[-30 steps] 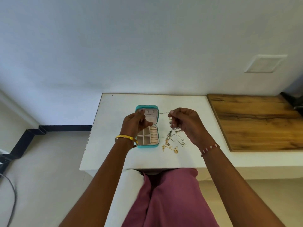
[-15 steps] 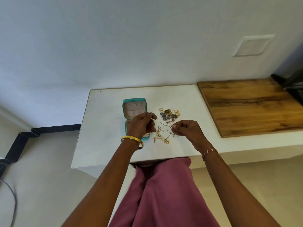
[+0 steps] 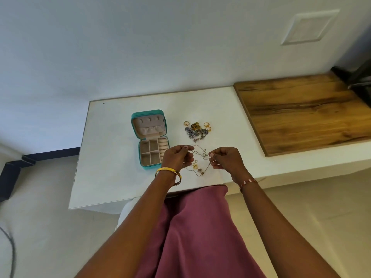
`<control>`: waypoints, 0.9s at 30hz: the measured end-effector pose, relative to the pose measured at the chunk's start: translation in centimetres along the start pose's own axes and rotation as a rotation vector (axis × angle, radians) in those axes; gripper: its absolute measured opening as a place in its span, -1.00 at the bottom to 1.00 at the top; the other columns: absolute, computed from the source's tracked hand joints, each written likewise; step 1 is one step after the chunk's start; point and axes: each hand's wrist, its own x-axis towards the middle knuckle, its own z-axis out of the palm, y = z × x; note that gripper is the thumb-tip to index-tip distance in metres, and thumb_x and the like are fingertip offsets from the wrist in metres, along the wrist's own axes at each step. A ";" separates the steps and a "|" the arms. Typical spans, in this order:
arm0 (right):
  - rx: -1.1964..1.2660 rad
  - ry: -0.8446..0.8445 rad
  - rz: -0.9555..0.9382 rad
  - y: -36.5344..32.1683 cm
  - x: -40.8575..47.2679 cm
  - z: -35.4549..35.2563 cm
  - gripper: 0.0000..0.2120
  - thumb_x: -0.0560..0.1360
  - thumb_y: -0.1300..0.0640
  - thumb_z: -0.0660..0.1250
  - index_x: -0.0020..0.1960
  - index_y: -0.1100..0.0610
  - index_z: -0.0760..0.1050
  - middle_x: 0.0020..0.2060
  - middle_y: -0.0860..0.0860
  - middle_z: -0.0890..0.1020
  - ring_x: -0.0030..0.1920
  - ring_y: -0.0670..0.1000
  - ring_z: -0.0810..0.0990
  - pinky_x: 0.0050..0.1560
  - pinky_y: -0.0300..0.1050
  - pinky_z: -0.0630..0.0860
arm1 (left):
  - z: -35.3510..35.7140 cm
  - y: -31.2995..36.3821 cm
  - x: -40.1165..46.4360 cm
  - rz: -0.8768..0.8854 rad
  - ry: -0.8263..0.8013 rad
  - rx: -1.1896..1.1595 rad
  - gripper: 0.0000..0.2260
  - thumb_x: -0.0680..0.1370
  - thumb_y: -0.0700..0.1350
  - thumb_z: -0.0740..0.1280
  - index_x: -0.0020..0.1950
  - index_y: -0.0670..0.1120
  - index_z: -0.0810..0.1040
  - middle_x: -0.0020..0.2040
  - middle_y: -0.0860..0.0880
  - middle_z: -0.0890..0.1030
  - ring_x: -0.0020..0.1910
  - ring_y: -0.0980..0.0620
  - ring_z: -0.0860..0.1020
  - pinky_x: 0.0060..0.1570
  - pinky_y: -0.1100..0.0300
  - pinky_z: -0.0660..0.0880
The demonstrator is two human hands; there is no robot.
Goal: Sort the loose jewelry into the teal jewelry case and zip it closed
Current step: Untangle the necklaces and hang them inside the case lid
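Observation:
The teal jewelry case (image 3: 149, 113) lies open on the white table (image 3: 112, 157), its lid propped back and its beige compartments bare. A thin chain necklace (image 3: 198, 152) stretches between my hands just above the table. My left hand (image 3: 176, 157) pinches one end beside the case's front right corner. My right hand (image 3: 226, 160) pinches the other end. More fine chains and small gold pendants (image 3: 197, 170) lie tangled on the table below my hands. A heap of gold rings and silver pieces (image 3: 197, 129) sits farther back, right of the case.
A wooden board (image 3: 301, 113) covers the table's right part, with a dark object (image 3: 359, 77) at its far corner. The white wall rises behind the table. My pink-clad lap is below the table's front edge.
Both hands have dropped lower and closer to the table's front edge, still holding the chain between them. The case and the ring heap are now uncovered.

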 end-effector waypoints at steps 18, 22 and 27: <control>-0.521 0.217 -0.188 2.8 1.7 2.3 -0.93 0.44 0.24 0.37 -0.15 0.24 0.60 -0.24 0.09 0.63 -0.30 -0.08 0.46 -0.36 -0.47 0.22 | -4.0 -3.6 0.6 -0.003 0.264 0.516 -0.77 0.53 -0.22 0.22 0.13 -0.21 0.57 0.15 -0.17 0.60 0.16 -0.13 0.51 0.23 0.15 0.37; -0.521 0.237 -0.232 2.5 1.1 2.4 -0.92 0.45 0.26 0.35 -0.10 0.24 0.61 -0.18 0.11 0.66 -0.24 -0.06 0.50 -0.27 -0.34 0.31 | -4.1 -3.7 -0.4 0.019 0.278 0.476 -0.77 0.53 -0.23 0.22 0.11 -0.19 0.59 0.10 -0.18 0.62 0.10 -0.15 0.54 0.23 0.05 0.43; -0.467 0.222 -0.268 1.9 0.2 3.7 -0.92 0.45 0.27 0.34 -0.11 0.24 0.61 -0.16 0.12 0.66 -0.16 0.01 0.58 -0.16 -0.28 0.37 | -3.8 -3.5 -1.6 0.028 0.290 0.302 -0.79 0.51 -0.26 0.22 0.02 -0.15 0.62 -0.07 -0.11 0.64 -0.01 -0.08 0.58 0.17 -0.05 0.49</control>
